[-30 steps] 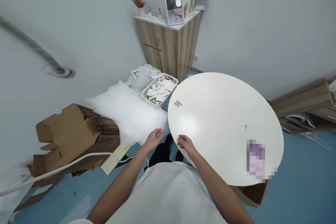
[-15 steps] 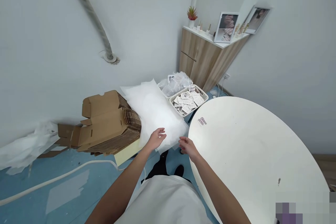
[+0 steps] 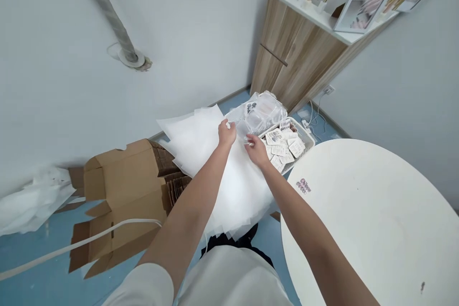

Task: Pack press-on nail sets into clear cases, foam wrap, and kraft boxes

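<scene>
Both my arms reach forward over a stack of white foam sheets (image 3: 201, 153). My left hand (image 3: 226, 133) is closed in a pinch at the near edge of a clear plastic bag of small packets (image 3: 263, 111). My right hand (image 3: 255, 149) is also closed, fingers gripping the bag's edge just beside the left hand. The bag lies at the far end of the foam sheets, next to a white basket (image 3: 308, 139) filled with small printed cards.
A round white table (image 3: 373, 220) with a small sticker stands at my right. Flattened cardboard boxes (image 3: 122, 191) lie on the blue floor at left, with a white cable. A wooden cabinet (image 3: 297, 62) with frames stands in the corner. A pipe enters the wall.
I have leaned forward and turned left. Both hands moved from the table's near edge out across the foam sheets to the clear bag and closed on its edge.
</scene>
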`<state>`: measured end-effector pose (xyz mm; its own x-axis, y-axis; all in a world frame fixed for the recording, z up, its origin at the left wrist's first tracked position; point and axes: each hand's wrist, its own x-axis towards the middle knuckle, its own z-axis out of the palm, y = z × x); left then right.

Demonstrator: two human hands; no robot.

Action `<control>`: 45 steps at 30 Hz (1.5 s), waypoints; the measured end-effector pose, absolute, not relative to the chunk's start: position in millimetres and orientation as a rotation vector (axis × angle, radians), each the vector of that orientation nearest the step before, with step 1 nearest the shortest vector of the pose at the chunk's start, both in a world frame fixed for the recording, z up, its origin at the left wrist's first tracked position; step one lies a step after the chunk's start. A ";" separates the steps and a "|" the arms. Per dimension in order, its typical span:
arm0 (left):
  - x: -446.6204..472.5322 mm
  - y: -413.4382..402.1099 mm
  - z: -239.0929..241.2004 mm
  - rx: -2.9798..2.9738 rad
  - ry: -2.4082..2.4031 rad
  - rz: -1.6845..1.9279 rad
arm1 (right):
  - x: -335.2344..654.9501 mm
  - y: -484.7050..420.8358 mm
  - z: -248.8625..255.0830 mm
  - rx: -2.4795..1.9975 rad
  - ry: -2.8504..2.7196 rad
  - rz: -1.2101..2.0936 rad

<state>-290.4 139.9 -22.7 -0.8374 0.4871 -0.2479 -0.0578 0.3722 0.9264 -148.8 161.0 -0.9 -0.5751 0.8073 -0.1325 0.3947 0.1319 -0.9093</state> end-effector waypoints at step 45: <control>-91.0 37.8 42.8 0.397 1.424 1.579 | 17.6 56.5 33.6 -1.271 -1.037 1.306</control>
